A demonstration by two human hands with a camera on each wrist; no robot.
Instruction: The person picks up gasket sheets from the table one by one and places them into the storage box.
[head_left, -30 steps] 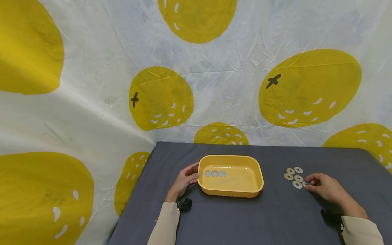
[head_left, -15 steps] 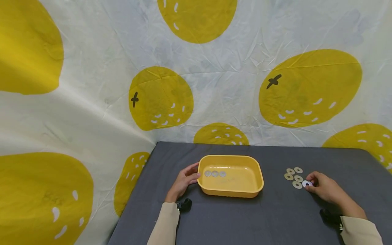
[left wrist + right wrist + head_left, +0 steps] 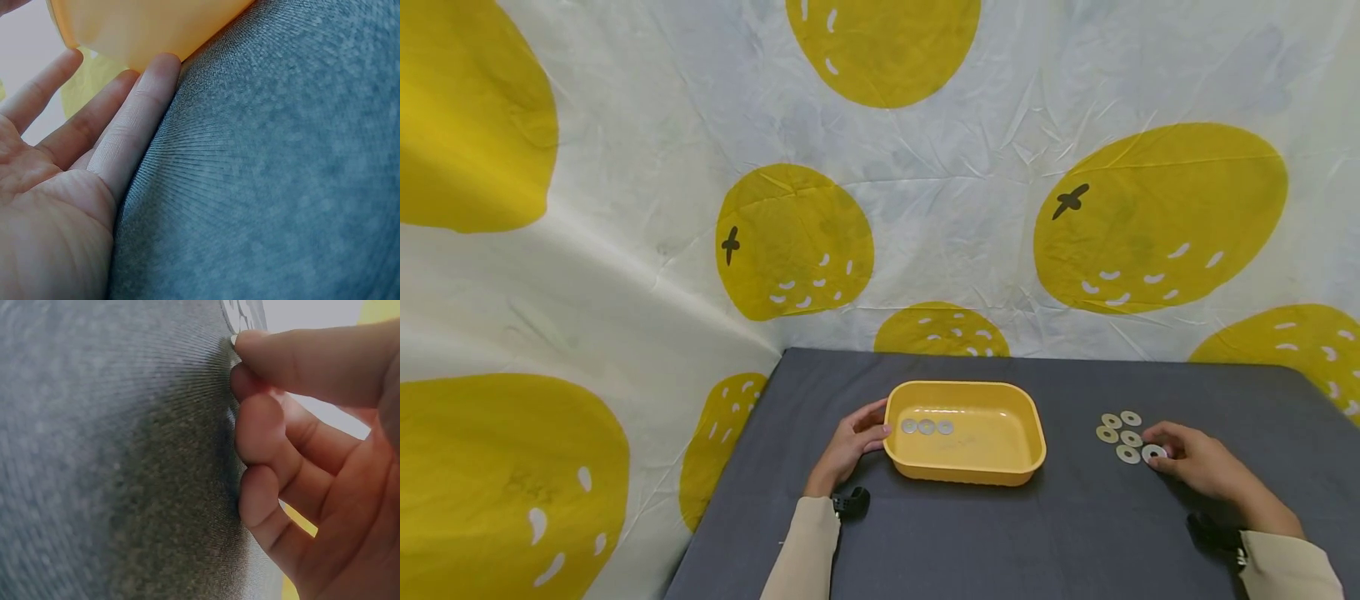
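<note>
In the head view a yellow plastic tray (image 3: 992, 442) stands on the dark grey cloth with three flat metal washers (image 3: 927, 427) in a row inside. My left hand (image 3: 848, 443) is at its left end, thumb by the rim; the left wrist view shows its fingers (image 3: 134, 106) straight against the tray's outer wall (image 3: 150, 31). To the right, my right hand (image 3: 1198, 461) pinches a washer (image 3: 1152, 452) between thumb and index finger, low over the cloth. In the right wrist view the thumb (image 3: 300, 359) meets a thin bright edge, with most of the washer hidden.
Several more washers (image 3: 1127, 454) lie in a loose cluster just left of my right hand. The grey cloth (image 3: 970, 542) covers the table, and a white curtain with yellow fruit shapes (image 3: 955, 242) hangs behind and at the left.
The right-hand washer, mostly covered by the fingers a second ago, now shows more fully at the cluster's right edge. My left hand and the tray have stayed in place.
</note>
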